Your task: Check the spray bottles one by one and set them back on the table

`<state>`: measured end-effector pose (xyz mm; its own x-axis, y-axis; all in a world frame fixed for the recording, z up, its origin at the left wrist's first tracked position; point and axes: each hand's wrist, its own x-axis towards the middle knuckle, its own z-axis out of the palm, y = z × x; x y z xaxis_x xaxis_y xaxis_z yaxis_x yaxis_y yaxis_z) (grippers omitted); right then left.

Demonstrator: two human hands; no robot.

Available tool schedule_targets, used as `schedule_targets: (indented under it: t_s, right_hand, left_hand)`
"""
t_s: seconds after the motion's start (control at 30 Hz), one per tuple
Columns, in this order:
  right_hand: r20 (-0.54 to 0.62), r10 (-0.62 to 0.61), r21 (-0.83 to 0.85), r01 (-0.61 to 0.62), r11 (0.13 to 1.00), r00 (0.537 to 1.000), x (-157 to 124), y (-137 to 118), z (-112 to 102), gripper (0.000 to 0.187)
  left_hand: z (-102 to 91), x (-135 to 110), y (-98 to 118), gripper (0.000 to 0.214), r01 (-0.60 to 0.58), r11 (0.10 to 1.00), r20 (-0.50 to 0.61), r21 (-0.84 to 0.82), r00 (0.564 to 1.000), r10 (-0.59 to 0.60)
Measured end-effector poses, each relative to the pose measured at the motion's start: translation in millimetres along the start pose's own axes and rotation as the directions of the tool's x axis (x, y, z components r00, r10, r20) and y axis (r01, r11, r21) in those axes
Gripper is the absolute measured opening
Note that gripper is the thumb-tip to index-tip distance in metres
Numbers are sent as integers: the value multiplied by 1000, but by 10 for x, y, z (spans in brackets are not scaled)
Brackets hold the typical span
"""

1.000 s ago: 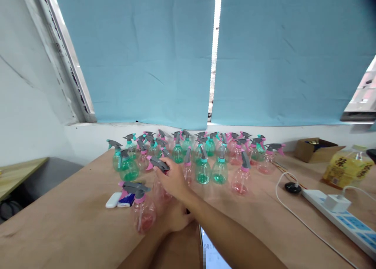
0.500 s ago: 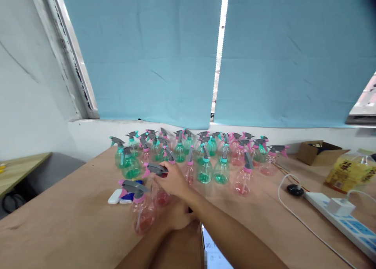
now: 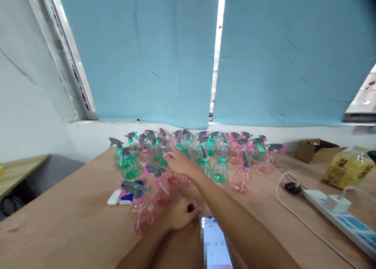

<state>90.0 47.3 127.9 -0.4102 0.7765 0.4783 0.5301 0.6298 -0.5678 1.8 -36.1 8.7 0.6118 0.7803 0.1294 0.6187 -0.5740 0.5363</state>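
Observation:
My right hand [image 3: 177,162] reaches over the table with its fingers closed around the grey and pink spray head of a pink spray bottle [image 3: 172,178], partly hidden behind the hand. Loosely curled, my left hand [image 3: 183,213] rests low on the table beside the phone; a dark hollow shows between its thumb and fingers. To its left stand two pink spray bottles, the nearer one [image 3: 143,214] and another just behind it [image 3: 160,190], both with some pink liquid showing. Green and pink spray bottles crowd the area beyond, including a green one [image 3: 220,171] right of my right hand.
A lit phone [image 3: 216,241] lies at the front. At left are a white case [image 3: 114,197] and a blue packet [image 3: 126,198]. A power strip [image 3: 340,218], black mouse-like object [image 3: 293,187], cardboard box [image 3: 315,151] and yellow pouch [image 3: 348,169] occupy the right.
My right hand has let go of the second near pink spray bottle and moved back and right onto another pink one. My left hand stays nearly still. More of the phone shows.

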Motion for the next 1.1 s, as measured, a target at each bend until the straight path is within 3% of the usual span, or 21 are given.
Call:
schedule_targets:
  t_s: [0.2, 0.37, 0.43, 0.53, 0.63, 0.7, 0.8, 0.9, 0.97, 1.1]
  right_hand:
    - [-65, -15, -5, 15, 1000, 998, 18, 80, 110, 39]
    - [-229, -96, 39, 108, 993, 969, -5, 17, -72, 35]
    - [-370, -152, 80, 195, 978, 917, -39, -50, -233, 26]
    - [-586, -172, 126, 298, 946, 792, -118, -140, -505, 21]
    - [-698, -132, 160, 332, 929, 704, -237, -143, -723, 20]
    - [-703, -100, 200, 331, 922, 704, -347, -79, -802, 18]
    - [-658, -50, 308, 329, 893, 752, -570, 89, -798, 23]
    - [-636, 61, 404, 265, 875, 769, -829, 295, -677, 53]
    - [-610, 117, 431, 204, 879, 783, -982, 434, -570, 61]
    - [-584, 184, 423, 103, 900, 791, -1159, 663, -389, 45]
  left_hand:
    - [7, 9, 12, 37, -4, 1000, -14, -26, 1000, 4]
    - [7, 12, 11, 37, -12, 1000, -23, -24, 1000, 11]
    - [13, 18, 4, 38, -10, 1000, -13, -20, 1000, 10]
    - [19, 28, -1, 38, -6, 1000, -11, -8, 1000, 6]
    - [17, 33, -2, 38, -10, 1000, -4, -16, 1000, 10]
    - [17, 36, -10, 39, -18, 999, 0, -37, 1000, 18]
    - [27, 47, -32, 40, -24, 997, 15, -68, 1000, 25]
    - [36, 61, -42, 41, -22, 996, 23, -82, 999, 24]
    - [30, 67, -30, 40, -18, 996, 15, -89, 1000, 19]
    - [-7, 74, 13, 42, -22, 995, 25, -100, 999, 25]
